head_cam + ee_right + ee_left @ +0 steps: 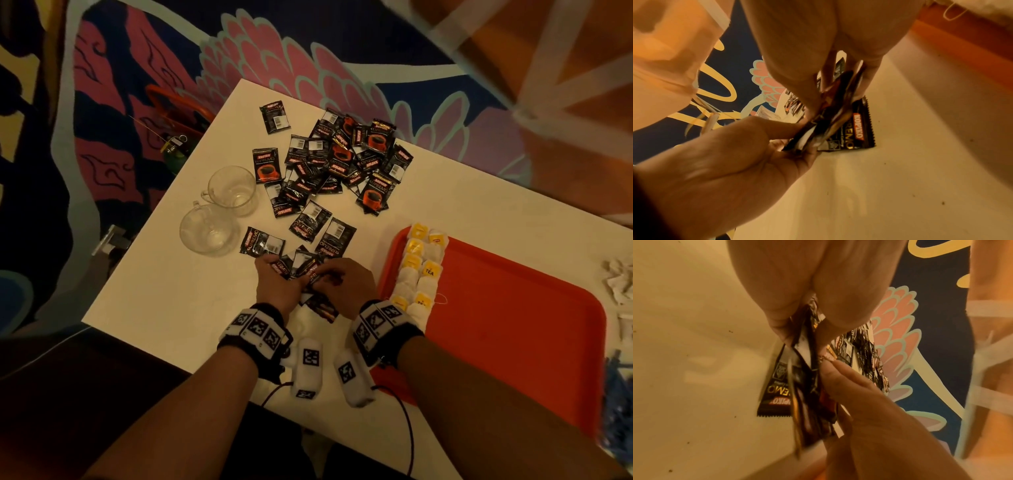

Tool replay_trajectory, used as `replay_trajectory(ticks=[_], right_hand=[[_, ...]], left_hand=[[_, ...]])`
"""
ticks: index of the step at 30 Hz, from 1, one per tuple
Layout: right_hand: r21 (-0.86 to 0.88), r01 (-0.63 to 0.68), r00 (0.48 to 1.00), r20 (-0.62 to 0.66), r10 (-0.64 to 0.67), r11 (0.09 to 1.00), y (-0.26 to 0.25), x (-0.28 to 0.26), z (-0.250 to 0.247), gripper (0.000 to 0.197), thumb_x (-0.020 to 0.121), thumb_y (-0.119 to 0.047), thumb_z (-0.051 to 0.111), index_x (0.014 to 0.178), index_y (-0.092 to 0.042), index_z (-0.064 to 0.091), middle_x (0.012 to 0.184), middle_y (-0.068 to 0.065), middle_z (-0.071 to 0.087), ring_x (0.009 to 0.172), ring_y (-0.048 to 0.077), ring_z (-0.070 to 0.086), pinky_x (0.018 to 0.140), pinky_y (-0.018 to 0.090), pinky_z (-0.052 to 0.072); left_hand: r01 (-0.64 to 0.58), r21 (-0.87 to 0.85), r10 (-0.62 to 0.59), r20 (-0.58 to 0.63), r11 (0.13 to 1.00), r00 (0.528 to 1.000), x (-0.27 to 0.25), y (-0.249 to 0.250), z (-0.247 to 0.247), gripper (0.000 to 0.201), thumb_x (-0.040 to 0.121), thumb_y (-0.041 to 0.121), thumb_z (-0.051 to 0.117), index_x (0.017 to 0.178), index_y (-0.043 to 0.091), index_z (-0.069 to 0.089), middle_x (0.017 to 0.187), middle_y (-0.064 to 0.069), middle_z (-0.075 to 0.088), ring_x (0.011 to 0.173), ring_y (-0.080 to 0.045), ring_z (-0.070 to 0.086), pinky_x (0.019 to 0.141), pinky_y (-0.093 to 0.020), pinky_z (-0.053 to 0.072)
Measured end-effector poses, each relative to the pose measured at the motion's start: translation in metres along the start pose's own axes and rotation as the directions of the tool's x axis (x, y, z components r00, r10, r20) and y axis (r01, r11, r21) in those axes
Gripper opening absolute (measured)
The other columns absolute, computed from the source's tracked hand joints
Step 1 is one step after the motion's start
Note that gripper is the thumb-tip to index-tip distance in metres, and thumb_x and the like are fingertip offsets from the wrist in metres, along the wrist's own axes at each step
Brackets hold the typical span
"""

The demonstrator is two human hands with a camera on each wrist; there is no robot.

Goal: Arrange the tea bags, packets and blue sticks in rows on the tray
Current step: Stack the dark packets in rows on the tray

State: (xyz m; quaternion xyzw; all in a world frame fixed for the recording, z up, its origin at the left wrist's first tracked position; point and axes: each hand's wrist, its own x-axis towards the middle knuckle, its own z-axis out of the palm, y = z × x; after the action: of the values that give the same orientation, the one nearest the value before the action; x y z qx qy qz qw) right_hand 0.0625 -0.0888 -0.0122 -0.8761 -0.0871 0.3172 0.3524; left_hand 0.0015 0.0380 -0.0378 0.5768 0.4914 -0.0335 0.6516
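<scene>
Both hands meet at lower centre of the head view, over the white bench (pixel 164 308). Left hand (pixel 277 286) and right hand (pixel 349 286) each pinch the same small stack of black coffee packets (pixel 301 270), thumbs and fingers clamped on its edges; the wrist views show several packets fanned together, exact number unclear.

Loose packets (pixel 342 154) lie scattered across the upper middle of the bench, roughly thirty, many overlapping, so no firm count. One lies apart at the top (pixel 275 116).

Orange tray (pixel 513 308) at right. Tea bags (pixel 419 270) sit in two columns along its left edge, about twelve, yellow tags showing.

Two glass cups (pixel 219 212) stand side by side left of the packets, touching or nearly so.

Blue sticks (pixel 616 394) bunched at the right frame edge, uncountable. White packets (pixel 620 284) above them, partly cut off.
</scene>
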Motion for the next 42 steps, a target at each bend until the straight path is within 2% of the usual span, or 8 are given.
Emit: replay_trajectory(ticks=[5,10,17,22,30,36,39,42], right_hand=[[0.249,-0.123,0.989,-0.047,0.139,0.961,0.008,-0.001,-0.006,0.055,0.074,-0.031,0.083,0.115,-0.027,0.048,0.113,-0.006,0.052,0.095,0.01,0.056,0.074,0.02,0.046],[0.313,-0.158,0.987,0.022,0.159,0.936,0.014,0.0,-0.012,0.046,0.079,-0.023,0.077,0.117,-0.025,0.051,0.12,-0.001,0.052,0.109,0.017,0.053,0.094,0.039,0.051],[0.111,-0.137,0.99,-0.024,0.141,0.984,0.025,0.001,-0.02,0.048,0.08,0.006,0.066,0.12,-0.021,0.062,0.122,0.002,0.056,0.106,0.015,0.058,0.088,0.03,0.055],[0.11,-0.196,0.98,0.0,0.198,0.974,0.019,0.008,-0.025,0.021,0.086,-0.01,0.069,0.105,-0.017,0.075,0.102,-0.006,0.069,0.089,0.008,0.061,0.069,0.014,0.049],[0.487,-0.354,0.935,0.154,0.32,0.799,0.005,0.009,-0.025,0.034,0.092,-0.039,0.061,0.1,-0.007,0.072,0.104,0.014,0.072,0.099,0.031,0.068,0.093,0.044,0.053],[0.398,-0.204,0.969,0.213,0.127,0.894,0.003,-0.004,-0.032,0.007,0.088,-0.019,0.07,0.086,-0.022,0.065,0.08,0.002,0.07,0.069,0.017,0.066,0.069,0.027,0.058],[0.42,-0.186,0.972,0.21,0.104,0.888,0.0,-0.007,-0.042,0.008,0.088,-0.012,0.069,0.093,-0.017,0.065,0.082,0.007,0.07,0.072,0.022,0.066,0.08,0.042,0.057],[0.436,-0.164,0.979,0.179,0.093,0.885,-0.002,-0.015,-0.056,0.014,0.088,-0.01,0.069,0.101,-0.006,0.064,0.077,0.009,0.067,0.062,0.021,0.06,0.065,0.037,0.054]], left_hand=[[-0.117,-0.051,0.117,0.003,0.992,0.993,-0.007,0.004,0.003,0.06,0.082,-0.007,0.071,0.112,0.032,0.037,0.107,-0.005,0.062,0.096,-0.029,0.069,0.082,-0.052,0.059],[-0.155,-0.017,0.155,-0.014,0.988,0.988,-0.011,0.007,-0.001,0.063,0.081,0.0,0.074,0.111,0.041,0.037,0.11,-0.005,0.065,0.096,-0.029,0.07,0.082,-0.055,0.059],[-0.095,-0.091,0.097,0.025,0.991,0.995,-0.012,0.001,-0.026,0.062,0.086,-0.009,0.067,0.112,0.038,0.035,0.119,-0.013,0.063,0.099,-0.029,0.069,0.08,-0.049,0.059],[-0.076,-0.09,0.092,0.195,0.993,0.977,-0.024,-0.003,-0.022,0.068,0.086,-0.016,0.062,0.125,0.033,0.034,0.12,-0.013,0.063,0.106,-0.028,0.068,0.089,-0.048,0.057],[-0.071,-0.06,0.083,0.224,0.996,0.971,-0.03,0.006,0.002,0.064,0.087,-0.014,0.062,0.137,0.018,0.038,0.121,-0.012,0.066,0.106,-0.029,0.068,0.091,-0.06,0.053],[-0.134,-0.084,0.152,0.269,0.987,0.951,-0.038,0.016,0.012,0.058,0.084,-0.013,0.067,0.13,0.013,0.044,0.117,-0.018,0.067,0.105,-0.033,0.068,0.09,-0.054,0.056],[-0.177,0.001,0.17,0.268,0.984,0.948,-0.043,0.021,0.017,0.046,0.084,-0.003,0.072,0.116,0.025,0.053,0.109,-0.011,0.071,0.099,-0.028,0.071,0.087,-0.054,0.057],[-0.18,0.012,0.168,0.31,0.984,0.936,-0.05,0.028,0.02,0.04,0.085,0.001,0.072,0.116,0.021,0.058,0.106,-0.011,0.072,0.096,-0.029,0.072,0.086,-0.053,0.058]])
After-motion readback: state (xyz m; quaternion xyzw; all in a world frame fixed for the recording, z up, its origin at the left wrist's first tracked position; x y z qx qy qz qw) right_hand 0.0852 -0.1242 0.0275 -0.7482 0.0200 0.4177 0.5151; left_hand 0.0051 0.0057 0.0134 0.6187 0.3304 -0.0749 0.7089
